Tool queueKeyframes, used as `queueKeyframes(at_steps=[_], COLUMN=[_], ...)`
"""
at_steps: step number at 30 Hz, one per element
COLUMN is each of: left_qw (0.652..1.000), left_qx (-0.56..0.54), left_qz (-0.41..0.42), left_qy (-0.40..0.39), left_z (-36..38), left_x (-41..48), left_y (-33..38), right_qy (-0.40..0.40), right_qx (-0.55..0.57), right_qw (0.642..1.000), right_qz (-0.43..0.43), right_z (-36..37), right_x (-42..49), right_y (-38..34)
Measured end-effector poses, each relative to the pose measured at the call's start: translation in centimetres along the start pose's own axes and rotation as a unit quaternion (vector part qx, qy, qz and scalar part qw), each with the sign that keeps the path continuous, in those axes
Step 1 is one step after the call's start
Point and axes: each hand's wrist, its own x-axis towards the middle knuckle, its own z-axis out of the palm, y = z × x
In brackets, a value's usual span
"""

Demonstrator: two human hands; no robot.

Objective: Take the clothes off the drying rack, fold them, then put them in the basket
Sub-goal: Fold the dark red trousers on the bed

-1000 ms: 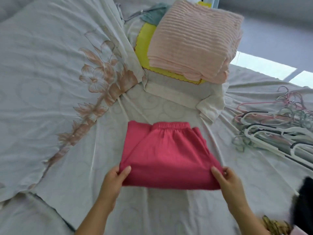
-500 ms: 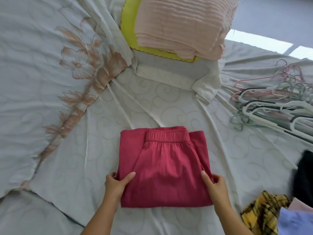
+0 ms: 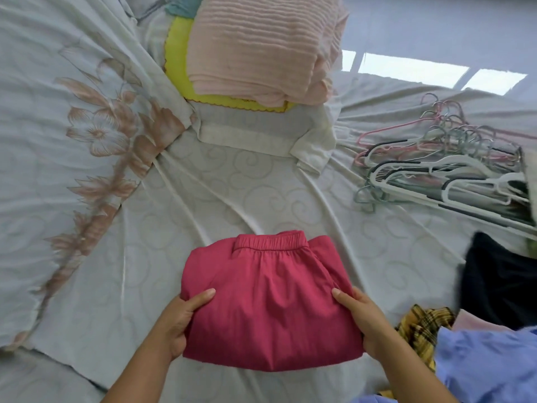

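1. On the pale swirl-patterned bed sheet, close to the person, lies the folded raspberry-red cotton garment with an elastic waistband. The left hand and right hand each grip a side edge, thumb on top.
2. Apparently done: a folded stack lies beyond, with a ribbed pink knit on a yellow cloth. Empty plastic hangers are heaped nearby.
3. Left to do: the yellow plaid fabric, lilac-blue cloth and black garment lie unfolded at right. No basket is in view.
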Motion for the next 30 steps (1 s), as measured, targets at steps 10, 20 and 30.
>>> queueKeyframes(at_steps=[10,20,30], left_qw=[0.99,0.976,0.922], left_qx=[0.075,0.067,0.081], left_qz=[0.119,0.18,0.274], left_qy=[0.001,-0.106,-0.261], left_z=[16.0,39.9,64.1], left_x=[-11.3,-20.0,-17.0], left_y=[-0.3,-3.4,0.1], right_qy=[-0.008,0.073,0.235], right_qx=[0.017,0.05,0.058], right_qw=[0.992,0.965,0.906], right_qz=[-0.125,-0.248,-0.346], right_z=[-16.3,-39.8,-57.1], right_x=[-7.6,-16.0,-14.7], right_y=[-4.9,-12.0,-21.9])
